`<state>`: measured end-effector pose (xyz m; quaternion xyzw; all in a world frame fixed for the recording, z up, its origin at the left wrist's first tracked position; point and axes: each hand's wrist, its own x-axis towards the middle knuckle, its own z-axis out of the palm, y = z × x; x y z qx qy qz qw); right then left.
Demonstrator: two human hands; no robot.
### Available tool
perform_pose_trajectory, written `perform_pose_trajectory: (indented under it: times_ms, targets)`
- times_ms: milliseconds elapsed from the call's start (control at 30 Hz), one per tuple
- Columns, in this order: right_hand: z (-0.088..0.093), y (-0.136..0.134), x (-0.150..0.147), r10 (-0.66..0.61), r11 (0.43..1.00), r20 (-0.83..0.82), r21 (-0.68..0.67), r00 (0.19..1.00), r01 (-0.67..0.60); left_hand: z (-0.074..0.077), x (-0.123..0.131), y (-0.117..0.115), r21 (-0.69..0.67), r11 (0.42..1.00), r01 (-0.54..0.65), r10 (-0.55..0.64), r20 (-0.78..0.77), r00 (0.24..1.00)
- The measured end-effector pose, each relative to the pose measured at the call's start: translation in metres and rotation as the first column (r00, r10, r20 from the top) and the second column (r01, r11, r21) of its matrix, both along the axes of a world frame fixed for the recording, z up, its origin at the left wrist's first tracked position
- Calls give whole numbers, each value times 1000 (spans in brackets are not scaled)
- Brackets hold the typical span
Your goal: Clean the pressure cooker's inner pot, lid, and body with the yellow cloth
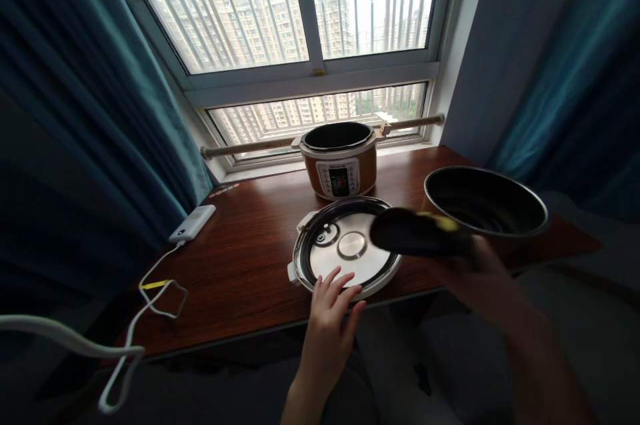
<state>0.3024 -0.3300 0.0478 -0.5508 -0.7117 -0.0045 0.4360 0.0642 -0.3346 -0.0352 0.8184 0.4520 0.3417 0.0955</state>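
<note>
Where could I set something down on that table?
The widest bare patch of table lies left of the lid, bordered by the white box and cord. A smaller one lies between cooker and pot. It's crowded around the lid: left hand at its near edge, right hand holding a blurred dark object.

Legible text: none | electric pressure cooker: front control panel carries lettering and coloured display marks, too small to read | power bank: small mark, illegible

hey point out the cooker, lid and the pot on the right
Cooker (pixel 339 170): head view, on its front control panel.
Lid (pixel 351 245): head view, on its central disc.
Pot (pixel 486 197): head view, on its dark inside.
</note>
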Motion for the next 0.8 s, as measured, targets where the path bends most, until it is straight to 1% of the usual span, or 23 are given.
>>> perform_pose_trajectory:
  times_ms: [33,67,100,133,167,233,300,367,400,467,500,600,667,733,800]
  targets:
    - [-4,5,-4,107,982,21,-160,994,-103,0,0,0,0,1000,-2,2,-1,1000]
    - [-7,9,-8,176,943,20,-291,984,-162,0,0,0,2,1000,-2,2,-2,1000]
    - [-10,12,-12,212,896,5,-400,977,-193,-1,0,0,3,1000,-2,2,-4,1000]
    - [-13,14,-15,232,851,-20,-480,972,-213,-1,0,0,6,1000,-2,2,-5,1000]
    - [-16,15,-17,234,820,-47,-526,971,-223,-2,-1,0,8,1000,-4,4,-8,1000]
    - [-22,16,-18,156,819,-93,-544,983,-181,-2,-1,0,11,1000,-4,4,-16,1000]
    - [-29,17,-18,5,820,-103,-568,995,-63,-2,0,0,8,1000,-4,4,-25,1000]
    - [-39,17,-19,-153,795,-85,-603,985,71,-2,0,0,6,1000,-5,5,-34,999]
    - [-43,18,-20,-209,780,-78,-615,975,118,-2,0,0,8,1000,-5,5,-39,999]
    - [-52,19,-26,-274,765,-89,-624,958,160,-2,1,0,14,1000,-5,5,-47,999]
    - [-56,20,-31,-295,766,-106,-620,949,169,-2,1,0,20,1000,-3,4,-50,999]
    - [-64,22,-45,-349,801,-207,-573,914,176,-2,2,0,38,999,-4,6,-51,999]
    - [-69,26,-52,-388,823,-288,-536,876,188,-3,2,0,44,999,-2,4,-52,999]
    - [-73,31,-55,-449,813,-319,-533,834,234,-4,2,0,42,999,4,-2,-56,998]
    - [-75,37,-54,-499,781,-307,-565,810,267,-5,2,-1,40,999,9,-7,-60,998]
